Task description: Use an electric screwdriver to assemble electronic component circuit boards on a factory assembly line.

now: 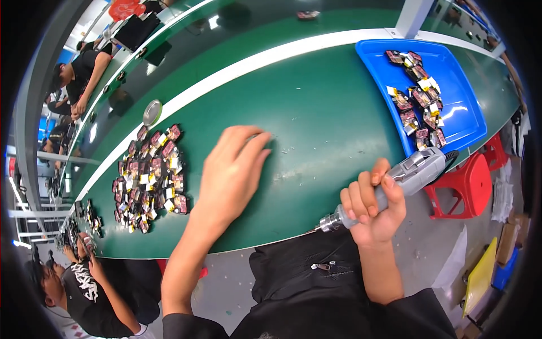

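My right hand [374, 206] is wrapped round a grey electric screwdriver [415, 172], a handheld power tool with a metal chuck. The tool is tilted, its chuck end low and to the left by the table's front edge, its cord end toward the blue tray. My left hand [232, 172] hovers over or rests on the green table, fingers loosely bent and apart, with nothing visible in them. To its left lies a cluster of small black modules [149, 181] with reddish faces and yellow and white tags. The palm side of the left hand is hidden.
A blue tray [466, 116] at the right holds several similar modules [420, 96]. A round metal dish [152, 113] sits behind the cluster. A white strip [271, 55] divides the table. Red stools [471, 186] stand at right; a co-worker [90, 294] sits at left.
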Tool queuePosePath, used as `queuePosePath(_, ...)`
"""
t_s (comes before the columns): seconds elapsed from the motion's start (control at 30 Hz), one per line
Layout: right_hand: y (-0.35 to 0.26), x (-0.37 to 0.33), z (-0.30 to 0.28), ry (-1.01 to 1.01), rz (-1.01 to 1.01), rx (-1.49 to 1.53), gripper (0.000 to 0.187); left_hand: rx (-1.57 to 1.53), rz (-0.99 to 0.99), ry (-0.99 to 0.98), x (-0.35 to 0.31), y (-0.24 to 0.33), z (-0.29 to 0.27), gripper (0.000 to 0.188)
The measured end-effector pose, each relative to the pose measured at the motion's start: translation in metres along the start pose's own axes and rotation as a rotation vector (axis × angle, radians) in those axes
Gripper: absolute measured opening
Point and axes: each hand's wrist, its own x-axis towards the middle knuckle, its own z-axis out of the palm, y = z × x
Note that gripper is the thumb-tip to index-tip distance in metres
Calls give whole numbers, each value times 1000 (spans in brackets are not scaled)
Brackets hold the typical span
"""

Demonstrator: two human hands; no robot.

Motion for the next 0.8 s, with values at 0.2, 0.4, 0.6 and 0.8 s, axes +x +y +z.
queuePosePath(0.2,-4,-4,-5,-39,26,-8,16,166,156,-120,44,3,33,23)
queuePosePath(0.4,-3,-3,-3,-28,51,17,15,287,385,-190,53,-6,33,22)
queuePosePath(0.6,2,-8,1,12,84,96,12,139,235,-75,41,-21,27,10)
queuePosePath(0.8,-6,-7,-10,18,-16,41,11,-9,9,118,-22,20,-5,18)
